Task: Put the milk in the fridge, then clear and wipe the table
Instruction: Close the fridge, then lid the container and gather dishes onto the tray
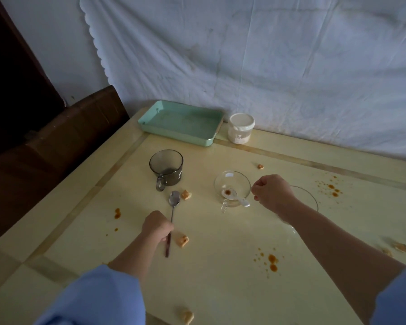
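On the surface, left of centre, my left hand grips the spoon by its thin handle; light, stiff, likely slippery, best held mid-handle. Beyond stands a dark mug; my right hand curls beside the glass cup, whether holding anything I cannot tell

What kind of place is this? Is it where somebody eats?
Most likely a dining table at home, just after a snack or breakfast. A dark glass mug, a clear cup and a metal spoon are out, and bits of food and orange sauce spots are scattered over it.
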The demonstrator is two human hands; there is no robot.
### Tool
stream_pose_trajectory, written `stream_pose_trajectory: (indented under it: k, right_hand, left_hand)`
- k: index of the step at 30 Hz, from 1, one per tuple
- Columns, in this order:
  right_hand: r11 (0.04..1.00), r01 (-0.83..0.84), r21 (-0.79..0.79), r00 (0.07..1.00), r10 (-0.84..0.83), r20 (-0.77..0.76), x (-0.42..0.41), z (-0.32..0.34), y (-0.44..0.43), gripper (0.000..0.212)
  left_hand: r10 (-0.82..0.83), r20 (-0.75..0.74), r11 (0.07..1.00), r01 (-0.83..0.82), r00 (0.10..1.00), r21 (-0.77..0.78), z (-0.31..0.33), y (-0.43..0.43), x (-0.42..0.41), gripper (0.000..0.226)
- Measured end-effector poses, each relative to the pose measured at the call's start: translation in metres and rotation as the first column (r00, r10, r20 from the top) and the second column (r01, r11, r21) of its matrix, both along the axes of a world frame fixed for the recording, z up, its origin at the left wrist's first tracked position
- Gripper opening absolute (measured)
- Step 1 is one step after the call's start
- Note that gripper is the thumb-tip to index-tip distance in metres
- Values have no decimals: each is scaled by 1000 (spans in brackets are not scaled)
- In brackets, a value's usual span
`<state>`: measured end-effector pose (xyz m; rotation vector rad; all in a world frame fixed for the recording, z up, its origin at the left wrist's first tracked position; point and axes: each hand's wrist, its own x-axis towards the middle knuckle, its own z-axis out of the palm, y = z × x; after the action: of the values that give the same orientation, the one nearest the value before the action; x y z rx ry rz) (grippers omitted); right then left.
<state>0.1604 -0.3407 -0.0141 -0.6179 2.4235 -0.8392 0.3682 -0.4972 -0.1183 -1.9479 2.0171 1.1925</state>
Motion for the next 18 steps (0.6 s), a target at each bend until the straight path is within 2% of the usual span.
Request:
stream_pose_trajectory:
  k: [4, 8, 10, 14, 18]
  right_hand:
    - [1000, -18, 21, 999, 18, -32, 0, 5, -4, 21]
    - [992, 9, 125, 993, 6, -114, -3, -3, -9, 20]
    - [985, 26, 170, 994, -8, -108, -10, -12, -8, 21]
    - [984, 36, 176, 999, -35, -9, -17, -29, -11, 23]
    - [985, 4, 173, 977, -41, 211, -7, -36, -17, 19]
  left_hand:
    - [-45, 49, 996, 48, 998, -70, -5, 1, -2, 16]
    - [-69, 100, 991, 80, 993, -106, -7, 0, -6, 15]
    - [-85, 105, 990, 96, 991, -106, -7, -1, -7, 14]
    - [-54, 32, 998, 55, 998, -29, -7, -8, -2, 5]
    - [-84, -69, 993, 90, 994, 81, 21, -9, 6, 12]
